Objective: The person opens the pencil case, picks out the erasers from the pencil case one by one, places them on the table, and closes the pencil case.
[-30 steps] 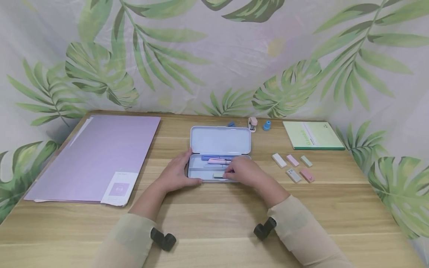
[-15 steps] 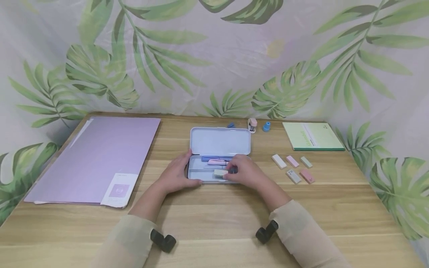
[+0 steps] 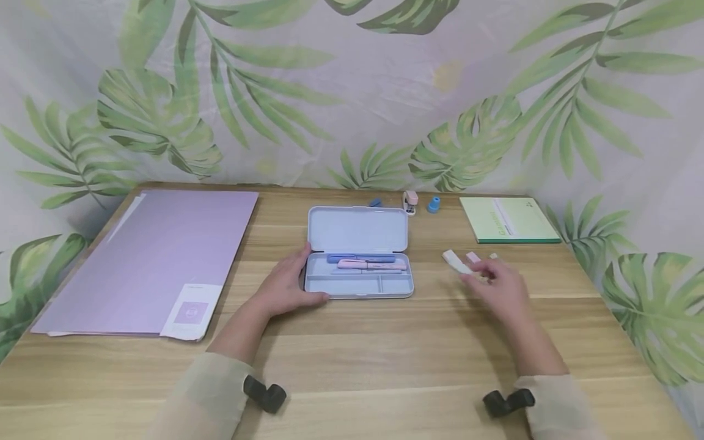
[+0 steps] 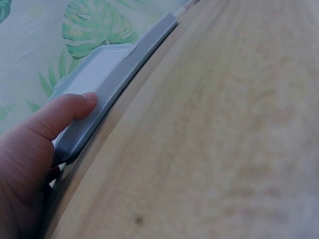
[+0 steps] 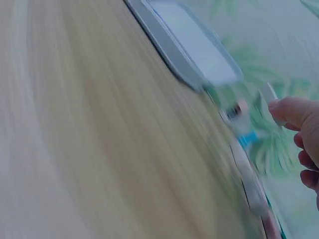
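A light blue pencil case [image 3: 357, 228] lies with its lid up in the middle of the table. My left hand [image 3: 283, 284] grips its left end, thumb [image 4: 79, 107] on the front edge and fingers round the side. Inside, a blue pen [image 3: 360, 258], a pink pen [image 3: 371, 265] and a pale slim pen lie in the rear compartment; two front compartments are bare. Over the loose erasers at the right, my right hand [image 3: 497, 290] pinches a small whitish eraser [image 5: 269, 93] between thumb and fingers. Below it show a white eraser [image 3: 451, 256] and a pink eraser [image 3: 472, 257].
A pink stapler [image 3: 410, 201], a blue cone-shaped piece [image 3: 434, 205] and a small blue item [image 3: 376, 202] stand behind the case. A green notebook [image 3: 511, 220] lies at the back right, a large purple folder [image 3: 159, 256] on the left.
My right hand has lifted the eraser out of the case's front compartment and carried it right, over the other erasers. The left hand keeps its hold on the case.
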Demonstrator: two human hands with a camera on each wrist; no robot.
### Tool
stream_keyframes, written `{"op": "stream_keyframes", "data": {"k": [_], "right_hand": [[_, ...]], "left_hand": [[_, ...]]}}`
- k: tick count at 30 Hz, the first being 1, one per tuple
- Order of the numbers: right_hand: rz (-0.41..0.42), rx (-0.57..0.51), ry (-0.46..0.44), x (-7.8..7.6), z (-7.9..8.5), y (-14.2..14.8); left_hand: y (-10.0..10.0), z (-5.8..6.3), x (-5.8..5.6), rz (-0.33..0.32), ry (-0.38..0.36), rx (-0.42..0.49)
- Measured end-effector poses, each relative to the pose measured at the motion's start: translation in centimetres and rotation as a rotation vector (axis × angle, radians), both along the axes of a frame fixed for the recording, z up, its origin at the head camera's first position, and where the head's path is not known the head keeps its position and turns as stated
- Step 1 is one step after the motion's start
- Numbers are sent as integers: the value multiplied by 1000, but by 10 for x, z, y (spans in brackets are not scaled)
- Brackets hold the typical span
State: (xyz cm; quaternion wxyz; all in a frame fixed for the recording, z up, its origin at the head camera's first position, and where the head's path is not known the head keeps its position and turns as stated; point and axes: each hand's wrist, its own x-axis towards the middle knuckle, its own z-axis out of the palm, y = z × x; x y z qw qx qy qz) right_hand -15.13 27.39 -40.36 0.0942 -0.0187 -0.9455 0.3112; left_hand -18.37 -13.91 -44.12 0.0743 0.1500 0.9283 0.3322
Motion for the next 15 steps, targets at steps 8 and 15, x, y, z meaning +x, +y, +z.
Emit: {"op": "stream_keyframes", "data": {"k": [8,15], "right_hand": [[-227,15,-94,14,-12,73],[-225,53,-206,14,-21,96]], "left_hand": [[-1,-1,0,1,1,-2],[0,0,0,-1,6,7]]}}
